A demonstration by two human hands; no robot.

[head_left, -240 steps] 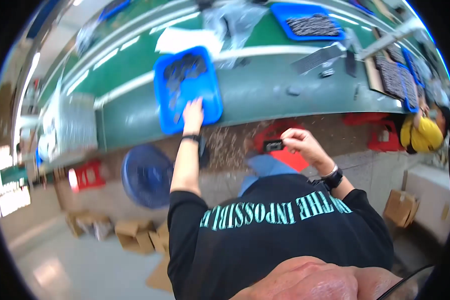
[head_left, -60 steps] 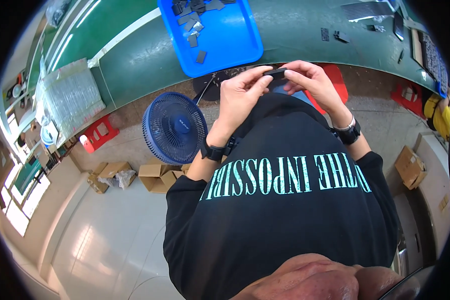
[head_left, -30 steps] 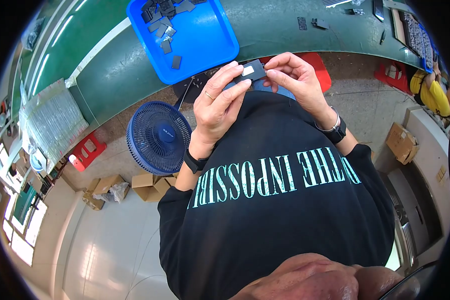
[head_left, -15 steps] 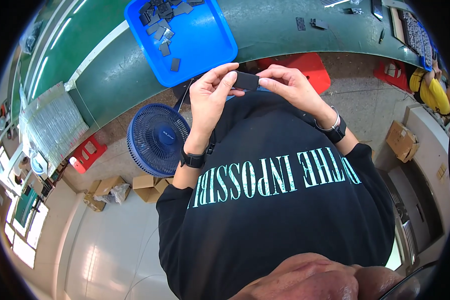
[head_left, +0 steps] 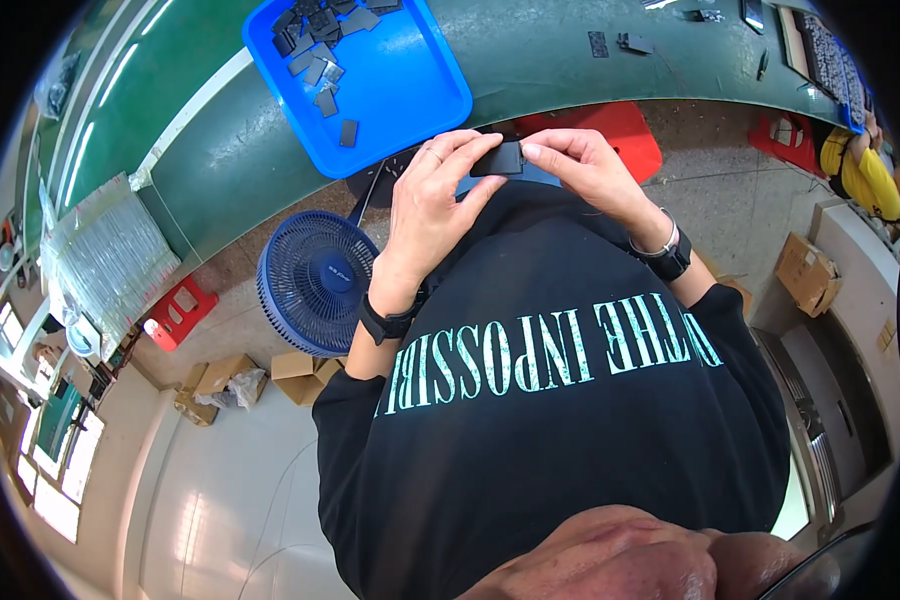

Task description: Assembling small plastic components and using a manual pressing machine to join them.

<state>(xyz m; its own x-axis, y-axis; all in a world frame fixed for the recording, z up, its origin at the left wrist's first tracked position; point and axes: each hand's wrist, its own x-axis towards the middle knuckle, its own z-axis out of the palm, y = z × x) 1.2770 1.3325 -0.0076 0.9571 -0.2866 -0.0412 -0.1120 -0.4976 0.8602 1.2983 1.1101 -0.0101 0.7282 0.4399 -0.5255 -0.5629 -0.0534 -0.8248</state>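
Just off the table edge, in front of my chest, a small flat black rectangular piece (head_left: 499, 159) is held between my two hands. My left hand (head_left: 435, 190) grips it at its left end, fingers over the top side and thumb below. At the opposite end, the thumb and fingertips of my right hand (head_left: 588, 170) pinch its right edge. Beyond my left hand, a blue plastic tray (head_left: 410, 80) rests on the table, with several similar dark flat pieces (head_left: 315, 70) heaped toward its far left.
The green tabletop (head_left: 540, 75) curves across the far side. On it lie small dark parts (head_left: 634, 43) and a phone (head_left: 753, 14). A blue fan (head_left: 320, 283) stands below left, with a red stool (head_left: 630, 145) under the table. Another person's yellow sleeve (head_left: 875, 180) shows at far right.
My left hand has turned over the black piece, its fingers now covering the top side and its thumb lower. The piece's face has tilted. My right hand stays at its right end.
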